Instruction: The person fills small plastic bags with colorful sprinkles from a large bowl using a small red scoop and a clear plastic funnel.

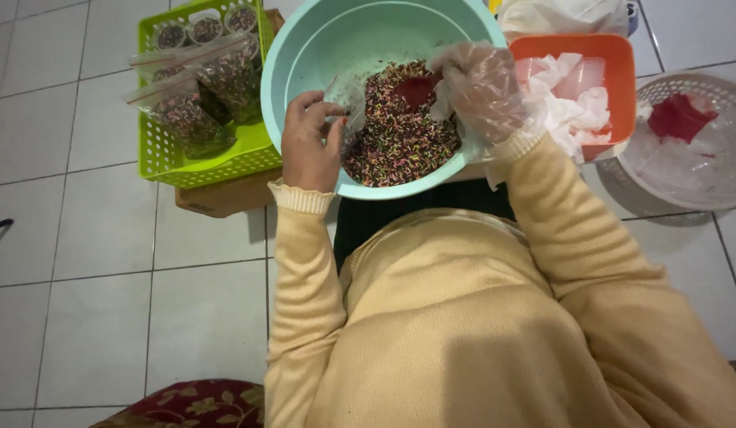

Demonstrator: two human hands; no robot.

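From the head view, the bare left hand pinches a small clear plastic pouch open over the round teal plastic basin so spills fall back. At the basin's 2 o'clock, the plastic-gloved right hand grips a red scoop in the multicoloured sprinkles. Filled pouches lie in a lime-green perforated basket at 9 o'clock.

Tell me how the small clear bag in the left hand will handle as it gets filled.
The clear bag looks thin and crumpled, so it is probably floppy and needs holding open. The left hand pinches it over the teal bowl; loose sprinkles would likely spill if it tips. Filled bags in the green basket bulge and slump, suggesting it won't stand alone.
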